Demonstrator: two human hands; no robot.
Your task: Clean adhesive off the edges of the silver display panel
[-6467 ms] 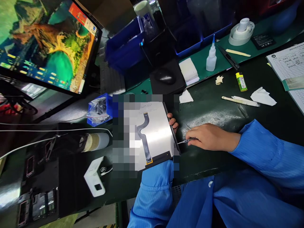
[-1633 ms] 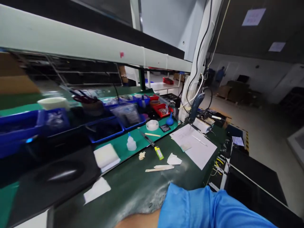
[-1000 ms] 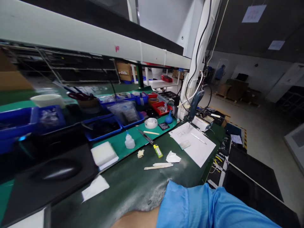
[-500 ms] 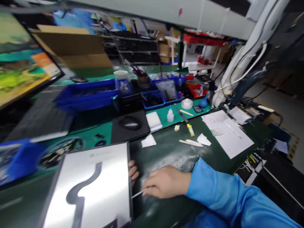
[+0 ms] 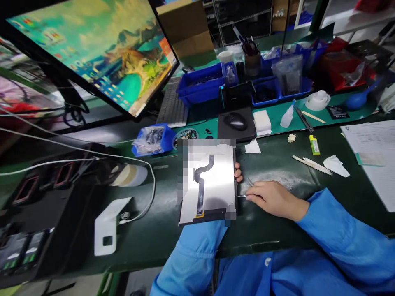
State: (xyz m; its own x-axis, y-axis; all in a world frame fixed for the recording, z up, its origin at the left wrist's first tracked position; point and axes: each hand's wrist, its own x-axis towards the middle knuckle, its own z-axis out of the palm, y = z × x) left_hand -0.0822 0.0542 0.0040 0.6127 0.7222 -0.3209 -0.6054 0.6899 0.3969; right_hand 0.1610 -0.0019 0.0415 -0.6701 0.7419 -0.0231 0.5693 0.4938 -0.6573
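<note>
A tablet-sized display panel (image 5: 219, 176) with a shiny silver back lies tilted over the bench. A dark S-shaped flex cable (image 5: 201, 193) runs down its back to a dark lower strip. My left hand (image 5: 238, 172) supports the panel from beneath, its fingertips curled round the right edge and the rest hidden. My right hand (image 5: 274, 198) pinches a thin metal tool (image 5: 241, 196), its tip at the panel's right edge; whether it touches I cannot tell. Parts of the panel's outline are pixelated.
A lighter (image 5: 314, 145), wooden sticks (image 5: 311, 165) and crumpled tissue (image 5: 337, 165) lie to the right. Behind stand a mouse (image 5: 235, 121), a small dropper bottle (image 5: 287, 116) and blue bins (image 5: 202, 84). A white cable (image 5: 153, 185) and a white bracket-shaped piece (image 5: 106, 230) are at left.
My view has swung left and down, so the panel appears smaller and nearer the middle, with the monitor fully seen. Both hands keep their holds, the tool still by the panel's right edge.
</note>
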